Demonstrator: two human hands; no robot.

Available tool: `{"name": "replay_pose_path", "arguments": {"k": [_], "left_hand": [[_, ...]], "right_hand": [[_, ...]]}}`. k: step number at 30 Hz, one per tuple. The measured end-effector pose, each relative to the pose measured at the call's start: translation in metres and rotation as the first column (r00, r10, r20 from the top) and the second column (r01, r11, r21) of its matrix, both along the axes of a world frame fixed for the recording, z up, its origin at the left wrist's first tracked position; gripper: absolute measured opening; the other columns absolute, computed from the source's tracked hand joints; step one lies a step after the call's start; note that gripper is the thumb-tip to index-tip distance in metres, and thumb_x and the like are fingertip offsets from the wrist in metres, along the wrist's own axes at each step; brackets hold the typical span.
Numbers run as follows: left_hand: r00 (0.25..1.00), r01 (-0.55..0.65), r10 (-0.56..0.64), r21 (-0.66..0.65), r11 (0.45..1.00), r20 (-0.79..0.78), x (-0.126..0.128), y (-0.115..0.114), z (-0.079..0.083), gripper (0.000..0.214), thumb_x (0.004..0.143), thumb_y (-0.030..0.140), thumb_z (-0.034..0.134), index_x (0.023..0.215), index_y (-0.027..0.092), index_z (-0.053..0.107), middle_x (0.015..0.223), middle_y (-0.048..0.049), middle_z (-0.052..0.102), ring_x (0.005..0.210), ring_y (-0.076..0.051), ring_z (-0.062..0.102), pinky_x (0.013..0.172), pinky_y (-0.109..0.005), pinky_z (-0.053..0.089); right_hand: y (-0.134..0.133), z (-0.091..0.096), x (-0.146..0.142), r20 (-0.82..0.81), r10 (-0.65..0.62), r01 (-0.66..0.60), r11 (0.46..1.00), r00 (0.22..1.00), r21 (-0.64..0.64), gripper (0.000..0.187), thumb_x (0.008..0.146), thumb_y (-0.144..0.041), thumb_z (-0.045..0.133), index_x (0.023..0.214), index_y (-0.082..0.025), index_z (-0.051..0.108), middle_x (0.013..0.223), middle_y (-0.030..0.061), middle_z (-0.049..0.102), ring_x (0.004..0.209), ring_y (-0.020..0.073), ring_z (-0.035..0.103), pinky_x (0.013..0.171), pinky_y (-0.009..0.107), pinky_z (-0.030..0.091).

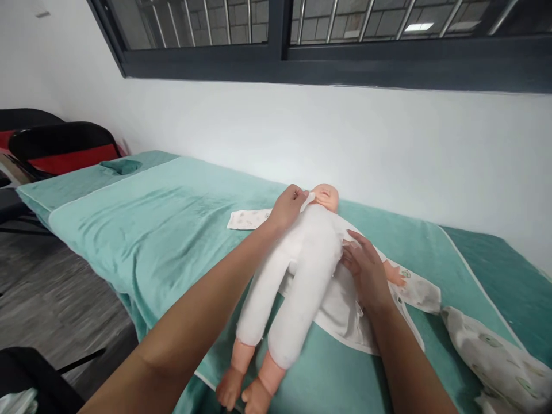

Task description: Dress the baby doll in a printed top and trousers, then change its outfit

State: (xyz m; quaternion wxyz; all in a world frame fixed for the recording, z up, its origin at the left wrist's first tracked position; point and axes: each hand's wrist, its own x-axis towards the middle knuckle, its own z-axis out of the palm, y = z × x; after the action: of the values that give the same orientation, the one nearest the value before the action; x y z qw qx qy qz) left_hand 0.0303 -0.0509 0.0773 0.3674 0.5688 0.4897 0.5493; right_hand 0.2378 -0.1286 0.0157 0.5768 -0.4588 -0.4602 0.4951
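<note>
A baby doll [326, 197] lies on its back on a green towel-like cover [185, 201], its head toward the wall. White leggings-like clothing [297, 287] covers its legs and trunk; both bare feet point toward me. At the doll's neck, my left hand [290, 206] is closed, pinching a white cloth edge. My right hand [365, 267] is beside the doll's trunk, fingers loosely bent and apart, their tips at the white clothing. Spread beneath the doll is a white printed baby top [345, 310], its sleeves out to both sides. One doll hand [393, 273] rests near the right sleeve.
A printed cloth bundle [495, 356] lies at the right front. Behind the bed runs a white wall [302, 132] beneath a dark-framed window [280, 63]. Black and red chairs [64, 141] stand at the left, and a black item [38, 374] is at lower left.
</note>
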Motion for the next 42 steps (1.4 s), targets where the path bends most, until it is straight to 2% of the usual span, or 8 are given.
{"name": "replay_pose_path", "arguments": {"k": [8,11,14,21,27,32,36,42], "left_hand": [[0.941,0.114,-0.106,0.007,0.993,-0.321,-0.013,-0.032,0.017,0.027,0.090,0.030,0.061,0.067,0.020,0.051,0.062,0.0013,0.055,0.059,-0.014,0.048,0.057,-0.029,0.032],[0.925,0.268,-0.292,-0.130,0.955,-0.241,-0.017,-0.060,0.028,0.028,0.091,0.037,0.061,0.070,0.020,0.054,0.068,-0.0018,0.062,0.057,-0.014,0.056,0.054,-0.028,0.038],[0.911,0.400,-0.411,-0.165,0.902,-0.041,-0.022,-0.083,0.033,0.026,0.092,0.043,0.060,0.079,0.020,0.056,0.100,-0.0080,0.072,0.064,-0.015,0.065,0.052,-0.027,0.044],[0.978,-0.010,-0.015,-0.118,0.993,-0.210,-0.041,-0.109,-0.003,0.020,0.092,0.035,0.057,0.078,0.022,0.063,0.076,-0.0011,0.069,0.065,-0.014,0.059,0.060,-0.027,0.043],[0.973,0.153,-0.187,-0.233,0.960,-0.134,-0.047,-0.147,-0.018,0.030,0.093,0.046,0.055,0.079,0.021,0.065,0.081,-0.0003,0.070,0.070,-0.014,0.058,0.067,-0.027,0.044],[0.978,-0.171,0.146,-0.174,0.970,-0.148,-0.057,-0.147,-0.038,0.024,0.092,0.045,0.056,0.088,0.022,0.061,0.084,0.0022,0.063,0.070,-0.013,0.050,0.065,-0.026,0.039],[0.983,-0.144,0.111,-0.239,0.960,-0.146,-0.055,-0.154,-0.057,0.026,0.093,0.047,0.055,0.086,0.022,0.055,0.075,0.0040,0.051,0.067,-0.012,0.043,0.061,-0.025,0.035],[0.985,-0.122,0.090,-0.223,0.967,-0.148,-0.046,-0.175,-0.061,0.038,0.094,0.049,0.054,0.071,0.020,0.045,0.065,0.0049,0.038,0.062,-0.011,0.034,0.058,-0.026,0.029]], "right_hand": [[0.005,-0.005,-0.001,-0.058,0.126,-0.130,0.989,0.990,-0.074,0.053,0.078,-0.043,0.078,0.127,-0.030,0.062,0.110,0.0024,0.073,0.098,0.0186,0.067,0.085,0.032,0.053],[0.004,-0.006,-0.001,-0.076,0.137,-0.143,0.986,0.988,-0.083,0.055,0.078,-0.042,0.078,0.129,-0.029,0.060,0.111,0.0024,0.073,0.100,0.0188,0.066,0.085,0.032,0.053],[0.003,-0.006,-0.001,-0.083,0.130,-0.137,0.987,0.988,-0.080,0.053,0.080,-0.041,0.077,0.129,-0.029,0.060,0.106,0.0014,0.072,0.098,0.0179,0.066,0.087,0.032,0.053],[0.003,-0.005,-0.004,-0.013,0.087,-0.088,0.991,0.996,-0.106,0.056,0.077,-0.044,0.079,0.128,-0.029,0.062,0.099,-0.0010,0.070,0.093,0.0163,0.064,0.084,0.029,0.053],[0.005,-0.009,-0.003,0.198,-0.010,0.037,0.990,0.980,-0.136,0.052,0.079,-0.045,0.074,0.127,-0.027,0.063,0.080,-0.0038,0.069,0.078,0.0159,0.064,0.083,0.032,0.054],[0.003,-0.003,0.003,0.231,-0.140,0.159,0.985,0.963,-0.067,0.034,0.080,-0.039,0.070,0.109,-0.021,0.068,0.082,0.0011,0.074,0.077,0.0176,0.069,0.078,0.033,0.055],[0.003,-0.001,0.007,0.192,-0.202,0.219,0.973,0.960,-0.070,0.028,0.079,-0.035,0.066,0.103,-0.020,0.066,0.087,0.0043,0.076,0.078,0.0183,0.071,0.074,0.031,0.055],[0.002,-0.009,0.000,0.438,-0.135,0.162,0.986,0.889,-0.024,0.027,0.081,-0.039,0.063,0.100,-0.021,0.069,0.083,0.0024,0.075,0.084,0.0202,0.068,0.083,0.037,0.054]]}}
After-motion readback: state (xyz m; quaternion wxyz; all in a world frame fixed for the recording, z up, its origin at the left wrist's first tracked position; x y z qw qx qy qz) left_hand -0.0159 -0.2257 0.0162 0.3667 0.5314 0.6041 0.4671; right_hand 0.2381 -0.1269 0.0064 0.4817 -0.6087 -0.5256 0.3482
